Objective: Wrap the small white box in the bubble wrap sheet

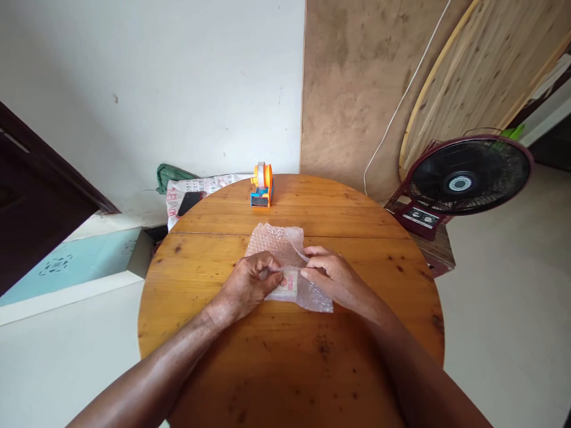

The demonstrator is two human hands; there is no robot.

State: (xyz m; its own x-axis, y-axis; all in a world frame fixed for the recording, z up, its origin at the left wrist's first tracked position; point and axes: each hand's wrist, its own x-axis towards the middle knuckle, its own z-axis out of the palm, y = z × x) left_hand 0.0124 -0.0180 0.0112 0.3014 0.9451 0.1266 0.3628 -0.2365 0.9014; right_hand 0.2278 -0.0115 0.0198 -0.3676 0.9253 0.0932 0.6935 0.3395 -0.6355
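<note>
A sheet of clear bubble wrap lies on the round wooden table, right in front of me. On its near part rests a small flat pale packet with red print, partly covered by the wrap. My left hand pinches the wrap's edge between thumb and forefinger, just above the packet. My right hand grips the same wrap at the packet's right side, with thumb and fingers closed on it. Part of the packet is hidden behind my left thumb.
An orange and blue tape dispenser with a roll of tape stands near the table's far edge. To the right is a dark red fan. A printed white sack and a dark phone-like object lie beyond the far left edge.
</note>
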